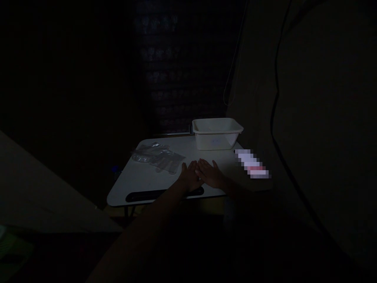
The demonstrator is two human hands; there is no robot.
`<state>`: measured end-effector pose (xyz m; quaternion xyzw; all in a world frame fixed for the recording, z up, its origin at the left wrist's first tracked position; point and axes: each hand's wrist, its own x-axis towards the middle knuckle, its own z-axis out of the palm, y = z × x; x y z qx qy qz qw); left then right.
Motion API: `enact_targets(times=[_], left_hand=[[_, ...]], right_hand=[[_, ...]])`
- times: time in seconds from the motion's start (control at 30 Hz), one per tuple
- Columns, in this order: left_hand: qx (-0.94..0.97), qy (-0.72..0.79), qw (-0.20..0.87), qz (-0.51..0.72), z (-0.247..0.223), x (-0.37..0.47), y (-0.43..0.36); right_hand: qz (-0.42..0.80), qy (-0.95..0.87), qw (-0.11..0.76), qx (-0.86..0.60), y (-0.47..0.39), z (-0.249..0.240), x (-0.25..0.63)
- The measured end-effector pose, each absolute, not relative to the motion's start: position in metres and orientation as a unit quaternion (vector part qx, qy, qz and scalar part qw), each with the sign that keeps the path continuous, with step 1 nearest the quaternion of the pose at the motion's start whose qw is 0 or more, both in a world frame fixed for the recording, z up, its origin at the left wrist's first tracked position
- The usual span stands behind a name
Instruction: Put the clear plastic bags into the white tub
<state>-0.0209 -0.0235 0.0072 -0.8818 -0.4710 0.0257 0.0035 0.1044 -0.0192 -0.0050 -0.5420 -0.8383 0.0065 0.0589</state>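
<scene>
In dim light, my left hand (189,176) and my right hand (211,175) meet over the front part of a white table (141,179). Their fingers are stretched out and touch or overlap at the middle, with nothing seen in either hand. A crumpled clear plastic bag (159,156) lies to the left of my hands. Behind them stands a white rectangular tub (218,139), its inside partly visible. A lit, pixelated flat object (252,164) lies to the right of my right hand.
A black slot (147,195) runs along the table's front edge, partly behind my left wrist. Dark slatted blinds (165,74) hang behind the table. A black cable (275,102) runs down the wall at the right. Something green (13,247) shows at the lower left.
</scene>
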Motion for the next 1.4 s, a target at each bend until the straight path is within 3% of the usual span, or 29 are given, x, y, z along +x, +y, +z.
enact_targets(times=[0.63,1.17,1.4], left_hand=[[-0.883,-0.468,0.003,0.043,0.0104,-0.0214,-0.0236],[-0.864,-0.503,0.014,-0.002,0.0095,-0.0229,-0.0285],[-0.868,-0.497,0.005,0.016,0.0068,-0.0243,-0.0295]], right_hand=[[0.059,-0.835,0.028,-0.547,-0.0188,0.0019,0.1031],[-0.018,-0.839,0.097,-0.535,-0.0171,-0.0051,0.1028],[0.016,-0.837,0.074,-0.542,-0.0181,-0.007,0.0985]])
